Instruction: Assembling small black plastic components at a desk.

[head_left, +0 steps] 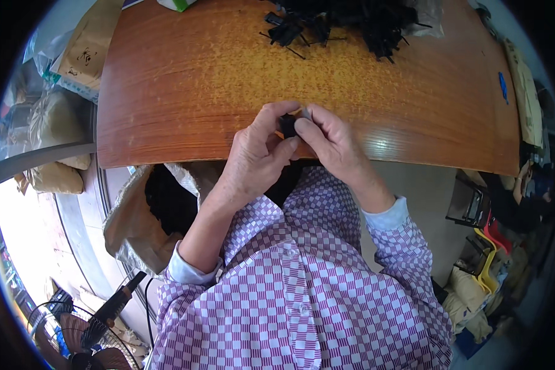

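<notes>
Near the front edge of the wooden table (pixel 185 117), my two hands meet over a small black piece (pixel 288 125). Its exact kind is hidden by the fingers. My left hand (pixel 257 145) grips it between thumb and fingers. My right hand (pixel 333 139) has its thumb pressed against the piece's right side, fingers curled behind. A bit of something pale grey (pixel 306 113) shows between the right fingertips; I cannot make out what it is. At the table's far side lies a heap of black plastic parts (pixel 382 28) with thin stems sticking out.
An open woven sack (pixel 126 213) with black contents stands below the table's left edge. A clear plastic bag (pixel 430 17) lies beside the heap. A blue strip (pixel 503 87) is at the table's right. A fan (pixel 83 336) stands lower left; yellow and red chairs (pixel 488 265) stand right.
</notes>
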